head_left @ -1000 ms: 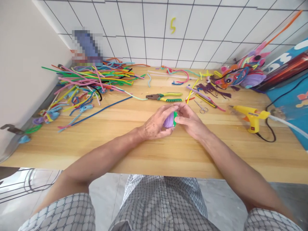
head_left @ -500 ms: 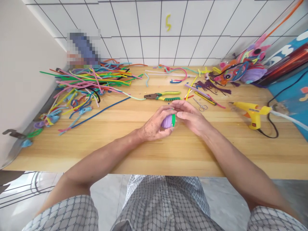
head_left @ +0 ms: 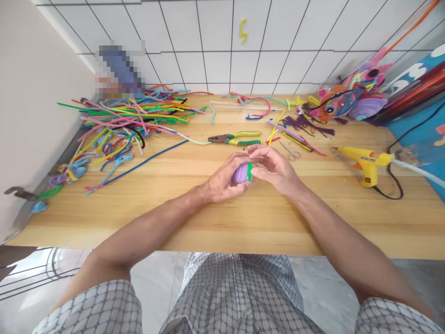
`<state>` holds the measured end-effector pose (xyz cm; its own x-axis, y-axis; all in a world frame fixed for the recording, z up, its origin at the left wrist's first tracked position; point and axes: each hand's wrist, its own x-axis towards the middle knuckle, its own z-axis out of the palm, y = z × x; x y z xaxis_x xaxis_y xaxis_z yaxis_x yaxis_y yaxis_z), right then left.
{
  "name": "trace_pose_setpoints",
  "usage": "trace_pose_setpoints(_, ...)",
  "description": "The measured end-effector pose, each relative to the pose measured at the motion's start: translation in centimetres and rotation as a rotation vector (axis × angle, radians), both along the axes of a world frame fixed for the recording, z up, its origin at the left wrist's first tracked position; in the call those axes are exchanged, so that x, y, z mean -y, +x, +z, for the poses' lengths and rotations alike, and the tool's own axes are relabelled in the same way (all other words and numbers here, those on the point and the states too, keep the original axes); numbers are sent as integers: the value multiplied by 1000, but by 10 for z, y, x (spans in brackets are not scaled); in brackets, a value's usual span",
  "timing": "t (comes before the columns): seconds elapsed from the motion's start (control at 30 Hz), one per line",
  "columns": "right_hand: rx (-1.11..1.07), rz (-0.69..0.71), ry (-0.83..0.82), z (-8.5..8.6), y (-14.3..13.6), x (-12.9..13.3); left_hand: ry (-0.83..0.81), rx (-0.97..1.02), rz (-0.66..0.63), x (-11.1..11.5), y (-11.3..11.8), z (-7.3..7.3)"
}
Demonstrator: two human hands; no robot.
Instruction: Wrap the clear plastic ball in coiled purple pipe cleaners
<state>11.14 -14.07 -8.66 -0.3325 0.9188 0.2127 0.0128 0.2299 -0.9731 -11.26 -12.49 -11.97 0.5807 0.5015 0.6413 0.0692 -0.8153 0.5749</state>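
A small rounded purple piece with a green end (head_left: pixel 240 174) is held above the table, near the middle of the view. My left hand (head_left: pixel 224 181) wraps round its purple part from the left. On the right, my right hand (head_left: pixel 274 169) has bent fingers, with the thumb and fingertips at the green end; whether they pinch it is hard to make out. Just beyond my hands lie pliers with yellow-green handles (head_left: pixel 243 134) and small scissors (head_left: pixel 290 152).
Many coloured fuzzy stems (head_left: pixel 139 113) are piled at the back left. A yellow glue gun (head_left: pixel 366 162) with a cord rests at the right. Colourful stem figures (head_left: pixel 358 97) stand at the back right. A cutter (head_left: pixel 296 141) lies beyond my right hand.
My right hand has moved slightly left, and its thumb is now nearer the green end. My left hand still holds the piece in nearly the same place.
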Motion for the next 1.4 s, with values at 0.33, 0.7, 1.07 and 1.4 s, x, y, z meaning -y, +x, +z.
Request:
trace_pose_setpoints(0.33, 173, -66, 136, 9, 2, 6, -64, 0, 15, 0, -1, -5)
trace_pose_setpoints(0.7, 185, -92, 142, 10, 0, 6, -2, -15, 25, -1, -2, -4)
trace_pose_setpoints(1.07, 134, -56, 141, 9, 1, 7, -6, -17, 44, -1, 0, -5)
trace_pose_setpoints(1.4, 169, -35, 172, 4, -2, 5, -75, -1, 80, -1, -2, 0)
